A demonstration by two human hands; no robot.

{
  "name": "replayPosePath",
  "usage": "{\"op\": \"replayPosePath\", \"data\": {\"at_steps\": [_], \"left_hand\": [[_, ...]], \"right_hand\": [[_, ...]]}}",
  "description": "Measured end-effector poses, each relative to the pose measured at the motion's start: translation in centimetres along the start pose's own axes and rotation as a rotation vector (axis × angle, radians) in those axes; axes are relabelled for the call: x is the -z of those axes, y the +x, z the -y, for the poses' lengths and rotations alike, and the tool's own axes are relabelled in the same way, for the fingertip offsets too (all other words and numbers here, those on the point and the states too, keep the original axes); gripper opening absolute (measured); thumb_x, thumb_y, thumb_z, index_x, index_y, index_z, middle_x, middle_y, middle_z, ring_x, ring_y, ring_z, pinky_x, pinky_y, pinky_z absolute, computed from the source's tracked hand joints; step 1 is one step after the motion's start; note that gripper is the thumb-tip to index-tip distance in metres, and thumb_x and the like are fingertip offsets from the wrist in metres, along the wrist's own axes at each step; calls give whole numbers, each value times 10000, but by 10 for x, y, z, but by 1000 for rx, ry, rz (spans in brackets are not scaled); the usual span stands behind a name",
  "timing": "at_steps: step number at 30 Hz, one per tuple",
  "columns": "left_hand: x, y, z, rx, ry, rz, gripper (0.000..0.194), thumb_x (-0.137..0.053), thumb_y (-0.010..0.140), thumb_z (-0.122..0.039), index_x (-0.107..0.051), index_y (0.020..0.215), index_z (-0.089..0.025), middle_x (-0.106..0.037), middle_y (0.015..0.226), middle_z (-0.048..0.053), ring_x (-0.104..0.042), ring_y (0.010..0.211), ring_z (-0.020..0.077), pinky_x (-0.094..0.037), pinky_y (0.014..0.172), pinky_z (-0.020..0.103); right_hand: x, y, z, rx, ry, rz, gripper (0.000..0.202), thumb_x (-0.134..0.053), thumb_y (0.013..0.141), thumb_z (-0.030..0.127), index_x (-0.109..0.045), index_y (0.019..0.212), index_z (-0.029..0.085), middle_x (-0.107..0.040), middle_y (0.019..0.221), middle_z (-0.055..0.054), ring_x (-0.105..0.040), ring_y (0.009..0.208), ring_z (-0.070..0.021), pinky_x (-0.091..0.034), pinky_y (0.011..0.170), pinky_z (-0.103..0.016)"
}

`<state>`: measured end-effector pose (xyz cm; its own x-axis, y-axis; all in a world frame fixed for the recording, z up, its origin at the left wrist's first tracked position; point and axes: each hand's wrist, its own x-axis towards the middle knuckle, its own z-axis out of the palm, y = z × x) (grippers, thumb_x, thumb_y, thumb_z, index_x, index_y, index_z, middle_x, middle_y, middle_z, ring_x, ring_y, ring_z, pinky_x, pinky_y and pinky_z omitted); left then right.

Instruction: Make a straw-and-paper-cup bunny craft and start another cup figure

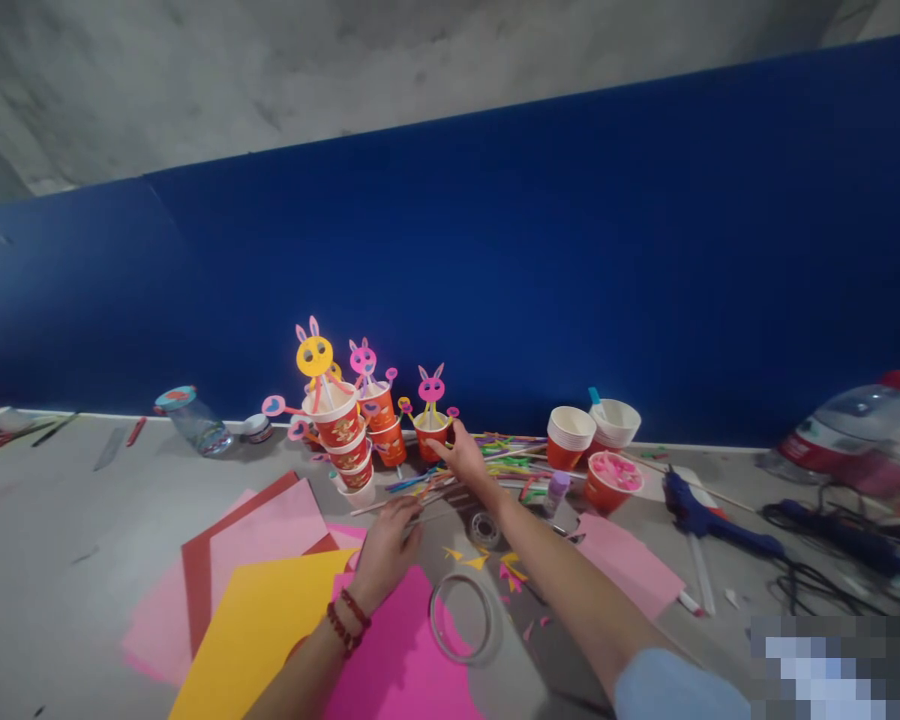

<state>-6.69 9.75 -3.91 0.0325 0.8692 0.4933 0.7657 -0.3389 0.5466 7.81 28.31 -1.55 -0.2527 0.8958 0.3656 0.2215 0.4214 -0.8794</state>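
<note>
My right hand (462, 455) reaches to the back of the table, its fingers around the right side of a red paper cup (429, 438) that has a pink bunny figure (431, 386) standing in it. Nearer to me, my left hand (391, 545) hovers low by the ends of scattered coloured sticks (506, 458); its fingers are bent, and whether they hold anything is too small to tell. To the left of the cup stand stacked red cups (341, 430) with a yellow bunny face (315, 355) and another pink bunny (362, 357).
Coloured paper sheets (270, 610) lie at front left, with a tape roll (461, 618) beside them. White-rimmed cups (570, 428), a glue stick (557, 492), a blue glue gun (709, 520) and a large bottle (832, 435) are on the right. A jar (195, 422) sits left.
</note>
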Motion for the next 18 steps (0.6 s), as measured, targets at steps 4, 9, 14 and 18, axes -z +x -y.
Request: {"op": "replayPosePath", "data": {"at_steps": [4,9,14,18], "left_hand": [[0,0,-1,9,-5,8,276,-561,892,-151,-682,1131,-216,-711,1219,114,-644,1190,265,-544,1026,480],[-1,1,-2,19,-5,17,283,-557,887,-148,-686,1126,-229,-717,1213,106,-647,1185,268,-549,1019,496],[-1,0,0,25,-4,13,254,-566,887,-162,-689,1101,-224,-719,1197,119,-650,1176,277,-550,1014,505],[-1,-1,2,20,-11,13,254,-564,889,-167,-685,1106,-220,-715,1200,119,-648,1183,272,-548,1022,498]], "right_hand": [[2,1,-3,-1,-10,36,426,-784,825,341,-620,1189,192,-739,1099,-82,-709,988,-254,-552,909,-437],[2,6,-7,0,-5,93,332,-693,953,325,-627,1232,156,-696,1155,-78,-694,1007,-233,-571,904,-455],[3,13,-12,-8,2,113,316,-644,991,328,-617,1262,168,-657,1239,-91,-677,1041,-236,-582,891,-447],[4,16,-16,-3,5,125,331,-645,990,328,-608,1278,169,-644,1265,-95,-669,1064,-245,-579,900,-456]]}}
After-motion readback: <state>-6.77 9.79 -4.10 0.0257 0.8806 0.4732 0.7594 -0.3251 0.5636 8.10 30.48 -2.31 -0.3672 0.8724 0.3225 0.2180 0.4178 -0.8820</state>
